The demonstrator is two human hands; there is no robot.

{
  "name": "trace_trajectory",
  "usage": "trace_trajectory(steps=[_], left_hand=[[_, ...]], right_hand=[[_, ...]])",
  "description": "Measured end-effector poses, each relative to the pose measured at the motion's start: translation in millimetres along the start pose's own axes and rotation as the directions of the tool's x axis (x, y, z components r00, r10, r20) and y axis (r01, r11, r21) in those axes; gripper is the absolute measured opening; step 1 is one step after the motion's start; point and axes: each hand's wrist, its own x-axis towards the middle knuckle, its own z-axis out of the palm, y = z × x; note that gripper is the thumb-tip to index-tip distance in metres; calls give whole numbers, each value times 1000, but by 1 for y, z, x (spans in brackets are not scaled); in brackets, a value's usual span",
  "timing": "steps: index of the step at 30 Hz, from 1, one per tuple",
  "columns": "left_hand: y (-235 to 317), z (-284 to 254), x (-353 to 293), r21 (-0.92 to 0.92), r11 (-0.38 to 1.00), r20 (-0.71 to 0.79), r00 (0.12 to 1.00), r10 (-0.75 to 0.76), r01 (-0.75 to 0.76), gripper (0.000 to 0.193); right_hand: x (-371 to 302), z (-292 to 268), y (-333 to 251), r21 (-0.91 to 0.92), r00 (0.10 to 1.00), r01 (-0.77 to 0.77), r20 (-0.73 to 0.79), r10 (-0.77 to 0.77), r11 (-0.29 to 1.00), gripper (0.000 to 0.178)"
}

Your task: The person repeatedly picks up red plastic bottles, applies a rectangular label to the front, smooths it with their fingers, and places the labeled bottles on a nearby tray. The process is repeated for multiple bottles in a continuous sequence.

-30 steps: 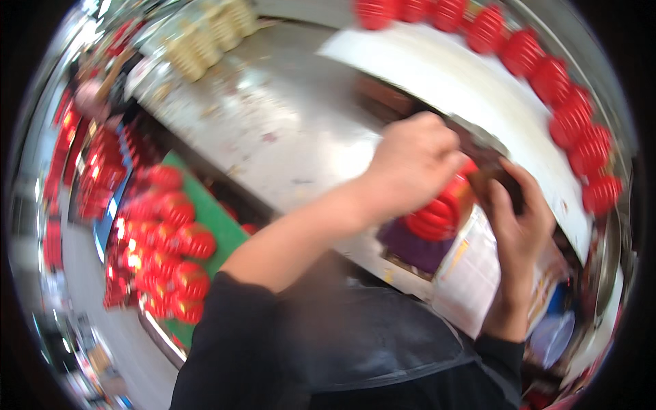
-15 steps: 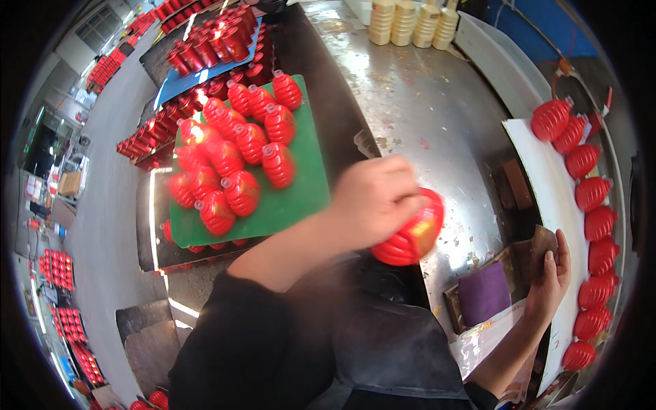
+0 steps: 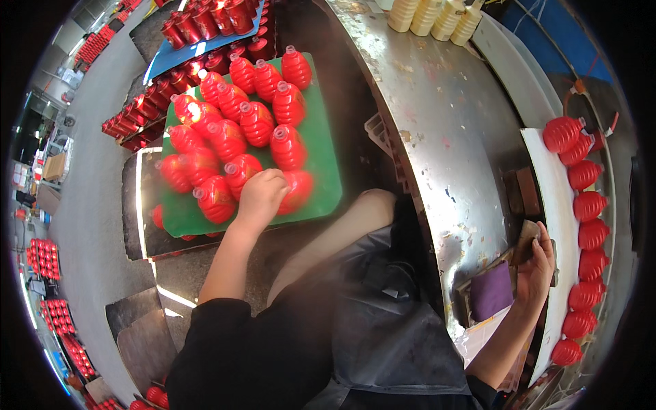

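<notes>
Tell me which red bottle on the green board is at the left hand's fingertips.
The red bottle at the near right of the green board; it alone appears held by the left hand.

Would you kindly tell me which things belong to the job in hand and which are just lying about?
Apparently in use:
red ribbed bottle at left hand
green rectangular tray
brown flat piece at right hand
purple square pad

Apparently idle:
cream ribbed bottles
shiny red cylinders

The left arm reaches to the far left, its hand curled closed, knuckles toward the right. The right forearm slants far and right, its hand part-curled, fingers pointing far.
</notes>
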Motion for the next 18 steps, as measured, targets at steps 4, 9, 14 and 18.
trace_trajectory(steps=[4, 9, 14, 18], left_hand=[[-11, -4, -7, -8, 995, 43, 994, -100, 100, 15], [12, -20, 5, 70, 986, 3, 989, -149, 149, 13], [53, -21, 54, 12, 998, -33, 998, -61, 62, 12], [77, -13, 95, -23, 999, 22, 999, 25, -25, 11]], right_hand=[[-5, 10, 1, 28, 994, -6, -109, 9, 1000, 44], [-8, 10, -11, -27, 996, 48, -74, -50, 998, 28], [-13, -55, -63, -441, 953, -106, -302, -37, 891, 28], [10, -134, -116, -852, 766, -140, -416, -490, 505, 34]])
